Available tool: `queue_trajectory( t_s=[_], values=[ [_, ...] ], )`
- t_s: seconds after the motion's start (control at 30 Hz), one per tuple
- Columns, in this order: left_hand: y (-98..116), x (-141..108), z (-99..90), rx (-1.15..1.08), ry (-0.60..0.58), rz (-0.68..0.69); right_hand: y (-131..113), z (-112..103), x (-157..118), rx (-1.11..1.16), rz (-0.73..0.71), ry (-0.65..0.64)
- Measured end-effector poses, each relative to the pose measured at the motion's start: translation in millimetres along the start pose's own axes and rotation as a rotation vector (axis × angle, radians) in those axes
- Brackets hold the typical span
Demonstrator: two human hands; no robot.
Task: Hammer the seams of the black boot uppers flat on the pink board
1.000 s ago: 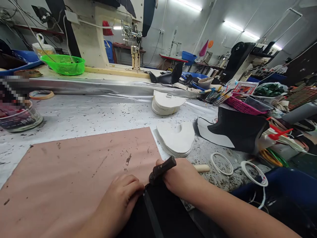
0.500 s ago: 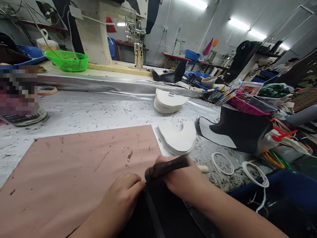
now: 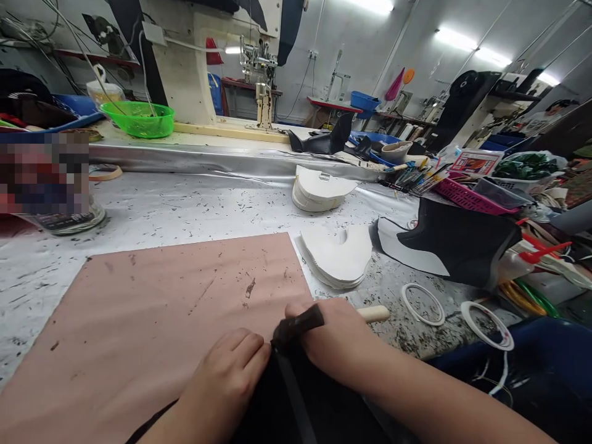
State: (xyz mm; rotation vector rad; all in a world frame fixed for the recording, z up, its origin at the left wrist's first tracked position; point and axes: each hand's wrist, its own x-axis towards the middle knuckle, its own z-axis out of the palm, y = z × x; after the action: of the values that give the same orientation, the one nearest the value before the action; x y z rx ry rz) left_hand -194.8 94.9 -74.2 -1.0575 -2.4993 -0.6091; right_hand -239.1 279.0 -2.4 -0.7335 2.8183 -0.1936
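The black sheet (image 3: pixel 330 410) lies nearest, below and between the hands, with a narrow greyish strip (image 3: pixel 294 394) running along it toward the hammer. It appears matt, dark and leather-like; expect it to be light, soft and pliable, prone to shifting, and best held flat close to its worked edge. The left hand (image 3: pixel 234 373) rests at that edge, fingers drawn together; whether they pinch the sheet or only press it cannot be told. The right hand (image 3: pixel 335 336) is wrapped around the hammer (image 3: pixel 300 324), whose dark, worn head sits just beside the left fingertips and whose pale handle end projects beyond the right hand. The hammer should be rigid and head-heavy; grip it by the handle. A pinkish-brown mat (image 3: pixel 161 308) extends ahead of the left hand. Beyond the right hand stand a white stack (image 3: pixel 340 256) and, farther off, a second white stack (image 3: pixel 321 191).
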Motion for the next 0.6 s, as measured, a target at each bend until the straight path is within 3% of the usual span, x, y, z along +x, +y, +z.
queue_trajectory(
  t_s=[0.07, 0.2, 0.4, 0.6],
  values=[
    [-1.2, -1.1, -0.3, -0.022, -0.035, -0.003, -2.6, -1.9, 0.9, -0.03, -0.021, -0.043],
    [-6.7, -2.8, 0.0, -0.085, -0.06, -0.043, -6.7, -2.9, 2.2, -0.05, -0.008, -0.003],
    [-15.5, -4.4, -1.1, -0.293, -0.096, -0.255, -6.5, 6.6, 5.6, -0.047, -0.026, -0.05],
    [-11.9, -6.6, 1.3, -0.162, 0.007, -0.081, -12.2, 0.4, 2.3, -0.036, 0.001, 0.012]
  ],
)
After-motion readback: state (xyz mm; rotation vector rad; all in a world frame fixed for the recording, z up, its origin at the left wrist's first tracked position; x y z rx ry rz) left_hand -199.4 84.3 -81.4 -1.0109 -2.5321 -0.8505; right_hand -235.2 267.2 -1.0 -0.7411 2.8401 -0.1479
